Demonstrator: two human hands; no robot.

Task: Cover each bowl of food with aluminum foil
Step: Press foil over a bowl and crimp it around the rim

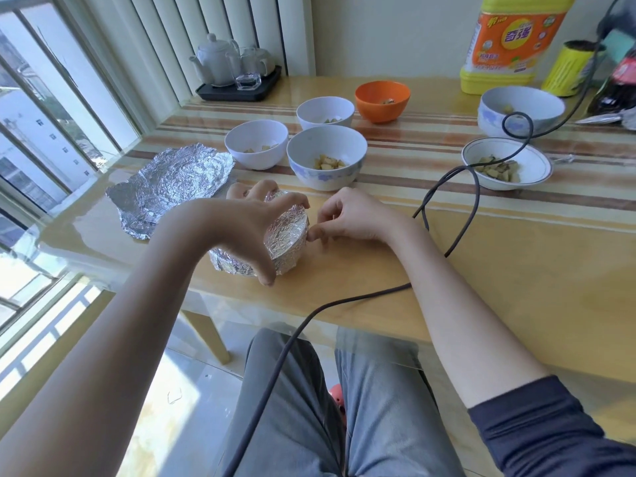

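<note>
Foil-wrapped bowl (287, 235) sits centre frame near the front edge of the glossy yellow-wood striped table (516, 270), foil pulled over the top and down the sides, loose foil skirt bunched at its lower left. Left hand (247, 225) is spread wide over the bowl's left side, fingers curled round the far rim, thumb down at the near base, gripping it. Right hand (347, 215) just right of the bowl, fingertips pinching the foil at the rim edge.

Crumpled spare sheet of aluminium foil (172, 187) lies flat left of centre, just beyond the left hand.

Uncovered bowls with food chunks inside:
- plain white bowl (256, 143), above centre-left
- white bowl with blue floral print (327, 156), just right of it, touching or nearly
- smaller white bowl (325, 112) behind those two
- orange plastic bowl (382, 100), upper centre
- large white-and-blue bowl (521, 110), upper right
- shallow white dish with dark rim line (507, 163), right, below the large one

Dark cable (461, 232) loops across the right side of the table and down over the person's lap. White teapot set on black tray (237, 72) upper centre-left. Yellow-orange detergent jug (509, 46) top right
</note>
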